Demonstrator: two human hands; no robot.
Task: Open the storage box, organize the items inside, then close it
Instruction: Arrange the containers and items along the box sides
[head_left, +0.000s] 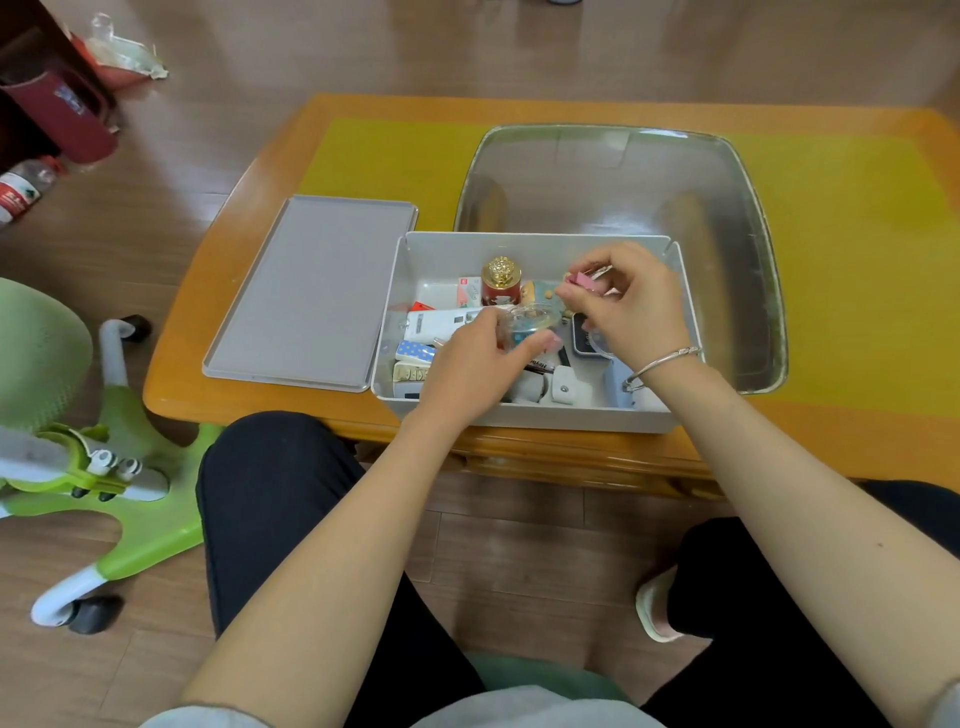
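Two hands in storage box (535, 244) | left hand (475, 361) grips clear container (530, 322) | right hand (631, 304) pinches pink clip (584, 280)

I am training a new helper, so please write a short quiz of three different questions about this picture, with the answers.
1. True or false: the lid lies on the table, left of the storage box.
2. Which hand holds the small pink thing over the box?
A. left hand
B. right hand
C. neither
3. Fill in: the little jar with the gold top stands near the ____ wall of the box.

Key: 1 true; 2 B; 3 far (back).
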